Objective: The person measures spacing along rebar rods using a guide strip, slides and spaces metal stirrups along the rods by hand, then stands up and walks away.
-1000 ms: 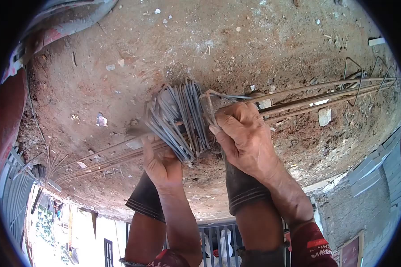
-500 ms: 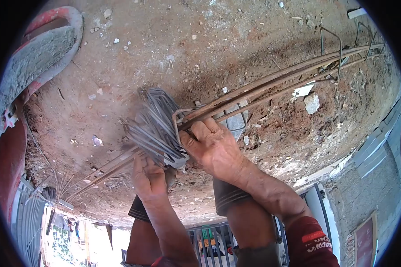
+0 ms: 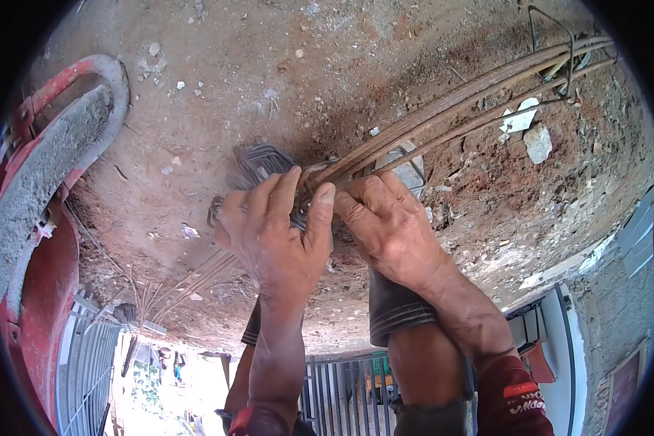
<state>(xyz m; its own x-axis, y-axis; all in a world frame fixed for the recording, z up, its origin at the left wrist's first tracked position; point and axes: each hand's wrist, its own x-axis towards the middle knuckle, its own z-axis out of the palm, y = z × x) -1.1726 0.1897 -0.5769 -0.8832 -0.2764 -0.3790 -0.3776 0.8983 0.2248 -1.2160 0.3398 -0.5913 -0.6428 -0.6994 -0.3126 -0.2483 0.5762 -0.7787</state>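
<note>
Brown dirt ground carries long, rusty steel bars — running from the center toward its upper right edge. Grey bent-steel rings lie bunched around their middle. Over these, the left hand spreads thumb from fingers; the right hand curls against the bars — exact grip hidden. Cement-crusted red metal stands at the left.

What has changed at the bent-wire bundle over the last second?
The left hand has left the bundle's lower-left side and moved up and right, over the bent-wire bundle, its thumb now close to the right hand. Its exact grip is hidden. The view has shifted too. The right hand stays beside the bundle, by the long rods.
</note>
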